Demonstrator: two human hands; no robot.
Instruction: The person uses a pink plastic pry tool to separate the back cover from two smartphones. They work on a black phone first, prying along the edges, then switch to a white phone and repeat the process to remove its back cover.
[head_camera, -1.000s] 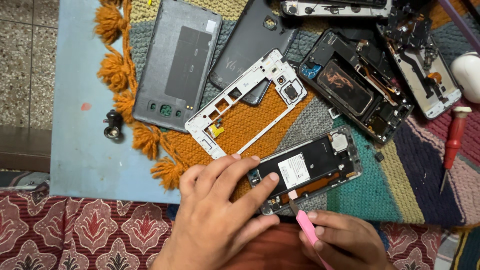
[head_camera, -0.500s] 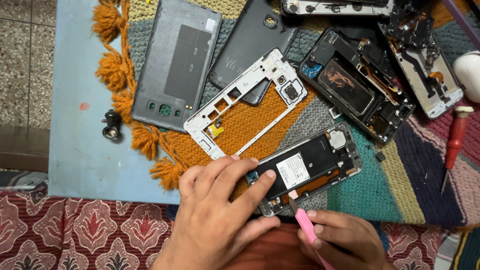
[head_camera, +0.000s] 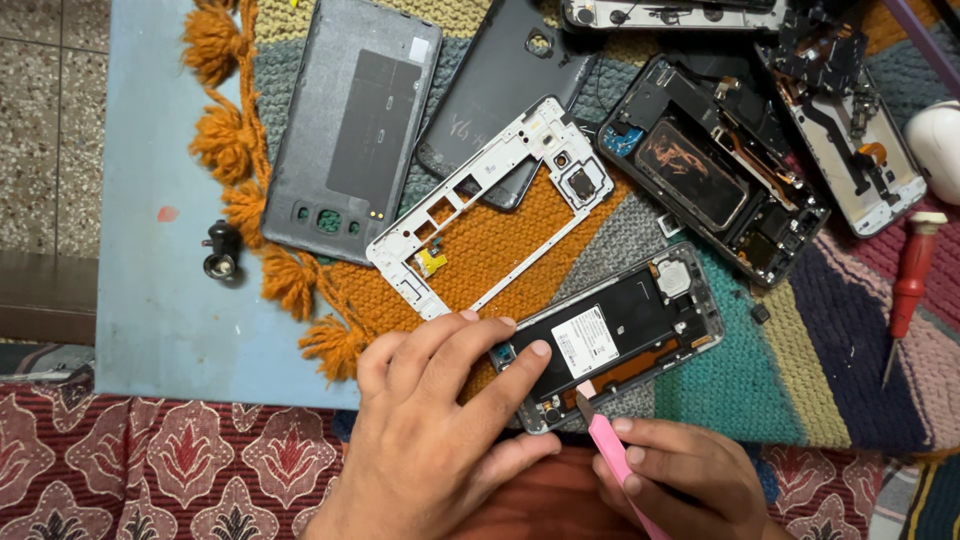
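Spread over a pale blue table (head_camera: 150, 330), a knitted mat (head_camera: 760, 390) of orange, teal and purple stripes serves as the work surface, and at its lower centre an opened phone body (head_camera: 610, 345) is laid diagonally, its black interior and white label facing up. The piece is judged light, stiff along its metal rim but fragile inside, where thin ribbon cables and small parts are exposed; it is best held by the frame edges and lower corner, never by the inner face. The left hand (head_camera: 440, 440) is laid over the lower left end of the phone body, fingers spread and pressed flat, the index fingertip resting on the black interior near the label. The right hand (head_camera: 680, 475) is closed around a pink pry tool (head_camera: 612, 462), whose tip is set against the bottom edge of the phone body, just beside the left thumb. Above, toward the centre, a white mid-frame (head_camera: 480, 210) is seen, then a grey back cover (head_camera: 350, 125) at upper left, another gutted phone (head_camera: 715, 185) at upper right, and a red screwdriver (head_camera: 910, 285) at the right edge.
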